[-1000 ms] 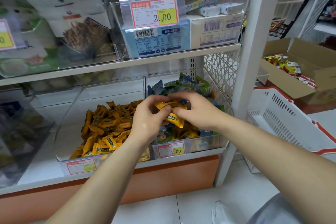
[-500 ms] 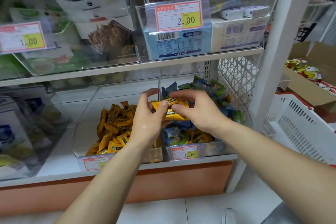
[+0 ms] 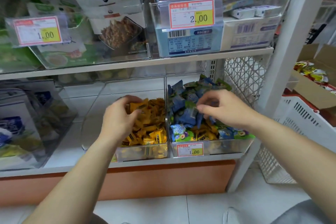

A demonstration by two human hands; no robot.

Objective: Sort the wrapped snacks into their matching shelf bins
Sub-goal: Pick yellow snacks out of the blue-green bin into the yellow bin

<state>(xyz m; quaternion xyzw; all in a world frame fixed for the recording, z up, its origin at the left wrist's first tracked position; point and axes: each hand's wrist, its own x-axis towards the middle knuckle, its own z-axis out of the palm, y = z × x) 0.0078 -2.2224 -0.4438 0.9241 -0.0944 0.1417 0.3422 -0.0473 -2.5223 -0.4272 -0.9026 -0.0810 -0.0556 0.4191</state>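
**Left hand** [image 3: 119,121]: the fingers are curled round a small clutch of yellow snacks [image 3: 138,107], held just above the heap in the left bin [image 3: 141,152], near that bin's right wall. Blur hides how many pieces are in the grip.

**Right hand** [image 3: 224,109]: thumb and forefinger are drawn close together, with the tips down among the blue and green snacks [image 3: 183,103] heaped in the right bin [image 3: 223,148]. It cannot be told whether a piece is pinched between them.

Both bins stand side by side at the front edge of the lower shelf [image 3: 72,152], toward its right end.

Status, judged from the layout:
- **Done:** the left bin shows yellow wrappers only, as far as its contents are visible.
- **In hand:** the left-hand clutch is over its matching bin and not yet released.
- **Left:** stray yellow pieces [image 3: 201,133] lie in the right bin along its front wall, among the blue and green ones. Each needs to go across the dividing wall.
- **Unknown:** more may be buried under the heap, where nothing can be seen.

A cardboard box [image 3: 312,94] with further wrapped snacks stands beyond the shelf's right upright, and may be stock yet to be sorted
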